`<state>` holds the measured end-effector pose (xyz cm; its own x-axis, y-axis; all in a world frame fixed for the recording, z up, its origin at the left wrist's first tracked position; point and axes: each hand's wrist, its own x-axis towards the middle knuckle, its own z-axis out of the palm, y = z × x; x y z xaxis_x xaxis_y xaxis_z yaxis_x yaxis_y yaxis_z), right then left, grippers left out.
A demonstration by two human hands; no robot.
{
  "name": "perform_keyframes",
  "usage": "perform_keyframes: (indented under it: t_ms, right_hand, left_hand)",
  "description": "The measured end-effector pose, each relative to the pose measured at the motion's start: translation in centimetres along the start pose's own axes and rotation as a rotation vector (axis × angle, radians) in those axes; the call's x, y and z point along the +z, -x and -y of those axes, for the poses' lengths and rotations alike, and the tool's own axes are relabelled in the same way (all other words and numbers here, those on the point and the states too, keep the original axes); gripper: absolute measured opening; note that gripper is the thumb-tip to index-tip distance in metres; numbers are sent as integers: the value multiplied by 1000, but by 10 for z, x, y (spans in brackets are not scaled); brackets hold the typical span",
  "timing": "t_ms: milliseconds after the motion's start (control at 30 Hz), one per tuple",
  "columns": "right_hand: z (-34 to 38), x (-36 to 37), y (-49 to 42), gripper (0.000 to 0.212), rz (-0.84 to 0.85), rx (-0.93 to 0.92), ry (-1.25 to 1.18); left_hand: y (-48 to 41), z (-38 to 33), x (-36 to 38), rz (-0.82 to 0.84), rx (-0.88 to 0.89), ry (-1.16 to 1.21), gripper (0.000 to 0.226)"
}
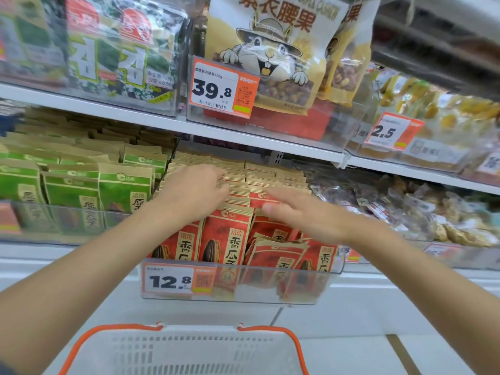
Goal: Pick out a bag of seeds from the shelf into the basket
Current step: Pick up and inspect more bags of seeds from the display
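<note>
Red and brown bags of sunflower seeds stand in rows in a clear bin on the middle shelf. My left hand reaches over the rows, its fingertips resting on the tops of bags near the back; whether it grips one I cannot tell. My right hand hovers flat with fingers spread above the right rows, holding nothing. A white basket with an orange rim sits below, at the bottom of the view.
Green seed bags fill the bin to the left. Clear packs of snacks lie to the right. The upper shelf holds a cashew bag and seaweed packs. A 12.8 price tag hangs on the bin front.
</note>
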<state>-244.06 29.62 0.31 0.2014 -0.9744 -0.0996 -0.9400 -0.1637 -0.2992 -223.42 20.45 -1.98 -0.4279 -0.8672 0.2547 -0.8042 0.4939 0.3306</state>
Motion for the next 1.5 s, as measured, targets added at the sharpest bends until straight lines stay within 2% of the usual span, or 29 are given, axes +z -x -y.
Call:
perform_keyframes:
  t_ms: [67, 100, 167, 267, 333, 400, 467, 633, 733, 833, 933, 1000, 1067, 1200, 1267, 1367, 1500]
  right_hand:
    - [8, 4, 9, 83, 165, 11, 143]
    - [7, 4, 6, 79, 172, 10, 202]
    - [2, 1, -16, 68, 110, 14, 266]
    - [-4, -4, -43, 77, 113, 60, 308]
    - [-6, -8, -42, 78, 46, 116, 327]
    - [-7, -7, -27, 53, -135, 82, 447]
    - [-9, -1, -12, 31, -231, 0, 534]
    - [-11, -3, 6, 33, -278, -29, 368]
    - [-6, 5, 5, 24, -197, 11, 332]
    - [-11, 12, 2, 16, -143, 27, 238]
    - [-21, 2, 7, 21, -180, 42, 105]
    - [-23, 4, 13, 26, -142, 31, 35]
    - [-18, 13, 16, 19, -116, 8, 50]
    - [-4, 17, 17, 28, -113, -12, 119]
    - [-5, 13, 24, 35, -172, 26, -5]
    - [-19, 13, 40, 47, -393, 88, -220]
    - [-49, 14, 53, 52, -510, 227, -192]
  left_hand:
    - [6, -7, -6, -40, 10, 11, 45]
    - [10, -12, -9, -40, 13, 20, 44]
    - [18, -21, -13, -28, 23, 23, 43]
    - [30, -30, -10, -10, 53, -15, 45]
    - [37, -31, -6, 21, 68, -60, 45]
    - [44, -29, -2, 41, 100, -141, 46]
    - [48, -26, -1, 45, 140, -259, 50]
    - [47, -24, -3, 106, 124, -361, 43]
    - [44, -20, 3, 76, 114, -341, 39]
    - [40, -19, 5, 7, 137, -221, 16]
    - [41, -20, 0, 61, 169, 11, 11]
    - [42, -18, -6, 81, 196, 87, 6]
    - [44, -12, -11, 133, 191, 111, 15]
    - [52, -8, -15, 203, 204, -27, 32]
    - [57, -12, -14, 154, 188, -76, 37]
    - [63, -17, -12, 12, 160, 11, 42]
    - [75, -30, -3, -177, 201, 28, 38]
